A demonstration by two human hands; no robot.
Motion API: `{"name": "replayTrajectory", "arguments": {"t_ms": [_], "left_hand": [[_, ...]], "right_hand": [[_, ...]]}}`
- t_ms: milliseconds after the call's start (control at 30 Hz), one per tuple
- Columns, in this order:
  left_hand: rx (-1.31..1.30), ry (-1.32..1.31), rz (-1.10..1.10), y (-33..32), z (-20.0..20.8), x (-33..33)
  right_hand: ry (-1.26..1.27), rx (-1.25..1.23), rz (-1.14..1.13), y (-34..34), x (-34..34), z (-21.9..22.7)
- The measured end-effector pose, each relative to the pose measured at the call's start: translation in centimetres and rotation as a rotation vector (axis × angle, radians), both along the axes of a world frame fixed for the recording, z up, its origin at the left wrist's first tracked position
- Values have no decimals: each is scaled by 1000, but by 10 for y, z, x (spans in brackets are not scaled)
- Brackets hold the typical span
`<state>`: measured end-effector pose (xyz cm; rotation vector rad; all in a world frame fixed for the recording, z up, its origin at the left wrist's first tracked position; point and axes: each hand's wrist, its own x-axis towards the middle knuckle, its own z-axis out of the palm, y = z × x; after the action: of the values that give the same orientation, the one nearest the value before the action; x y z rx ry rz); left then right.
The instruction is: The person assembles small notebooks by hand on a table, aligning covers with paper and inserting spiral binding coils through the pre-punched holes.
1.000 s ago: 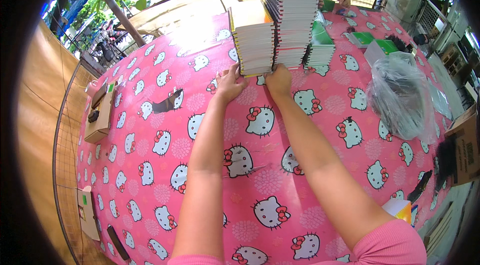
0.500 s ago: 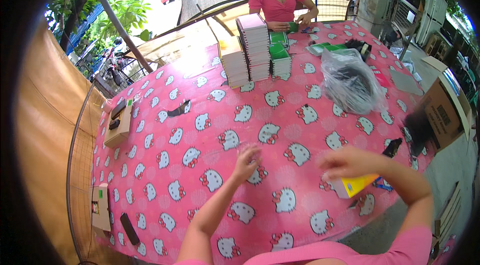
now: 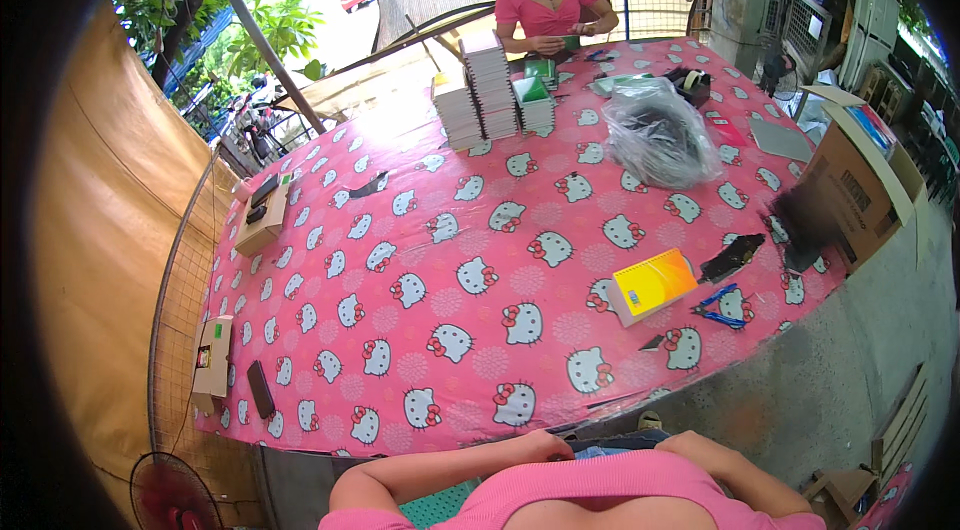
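Dark lettering [image 3: 858, 192] on brown carton [image 3: 835, 165] — too small to read; barcode-like patch [image 3: 633, 298] on yellow notebook [image 3: 660, 275] — likewise.

The table [image 3: 432, 265] (pink-covered) bears notebooks [image 3: 493, 85] and pliers [image 3: 716, 307].

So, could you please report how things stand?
Left hand and right hand low, off the table, grip unclear. Yellow-topped stack untouched. Blue-handled pliers close by, on its right.

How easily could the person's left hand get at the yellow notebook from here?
Probably yes: the left hand looks close to the edge of the pink-covered table, with nothing standing between it and the yellow notebook. The blue pliers lie to the notebook's right, out of the way.
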<state>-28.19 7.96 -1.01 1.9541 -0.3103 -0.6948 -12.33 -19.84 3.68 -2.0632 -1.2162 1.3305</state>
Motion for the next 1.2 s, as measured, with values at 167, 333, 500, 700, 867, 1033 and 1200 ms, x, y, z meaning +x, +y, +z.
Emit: {"name": "replayTrajectory", "arguments": {"t_ms": [167,333,500,700,867,1033,1200], "left_hand": [[46,-97,8,-65,-14,31],[87,-191,-99,-134,-3,62],[134,-222,-67,-186,6,82],[3,-48,-10,-211,32,102],[-121,402,406,-207,-68,115],[142,501,425,-223,-202,94],[440,468,381,-226,-221,92]], "right_hand": [[-68,-129,37,-57,29,-8],[-66,-1,26,-131,61,-16],[10,156,34,-186,90,-31],[111,236,104,-214,116,-36],[551,-76,-306,-229,148,-114],[33,-248,-130,-222,122,-274],[96,-484,-204,-193,112,-274]]}}
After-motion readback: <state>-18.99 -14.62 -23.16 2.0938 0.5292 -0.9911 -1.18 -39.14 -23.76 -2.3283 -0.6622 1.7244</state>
